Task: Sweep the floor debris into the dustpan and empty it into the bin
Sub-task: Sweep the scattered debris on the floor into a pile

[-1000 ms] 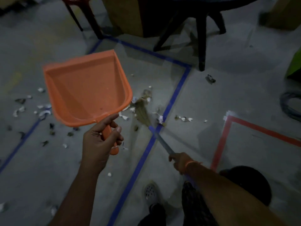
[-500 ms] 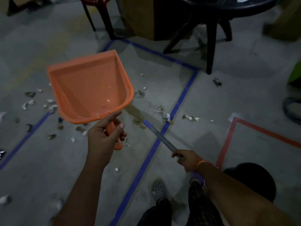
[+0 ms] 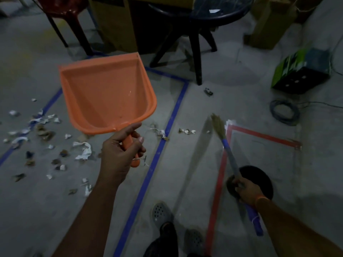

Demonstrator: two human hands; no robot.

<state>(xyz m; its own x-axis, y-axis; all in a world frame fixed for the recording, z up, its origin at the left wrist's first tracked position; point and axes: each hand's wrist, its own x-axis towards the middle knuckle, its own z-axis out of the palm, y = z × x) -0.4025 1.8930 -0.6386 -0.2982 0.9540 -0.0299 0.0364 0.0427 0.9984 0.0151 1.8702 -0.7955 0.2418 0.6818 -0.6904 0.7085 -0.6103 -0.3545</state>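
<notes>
My left hand (image 3: 120, 153) grips the handle of an orange dustpan (image 3: 105, 95), held up above the floor with its inside empty and its open lip pointing away. My right hand (image 3: 245, 190) holds a hand broom (image 3: 227, 145) by its grey and blue handle; the bristle tip points up and away, near the corner of a red tape square. Scraps of white paper and brown debris (image 3: 44, 134) lie scattered on the grey floor at the left. A few more scraps (image 3: 186, 131) lie right of the blue tape line. A round black object (image 3: 258, 177), perhaps a bin, sits behind my right hand.
A dark round table (image 3: 196, 13) and a red chair (image 3: 61, 13) stand at the back, with cardboard boxes (image 3: 115, 21) between them. A green-and-black box (image 3: 300, 71) and a cable coil (image 3: 284, 112) lie at the right. My feet (image 3: 163, 212) stand beside the blue tape line (image 3: 157, 154).
The broom has swung right, from the scraps beside the blue line to the red tape corner. The view has shifted, and the dustpan stays raised in my left hand.
</notes>
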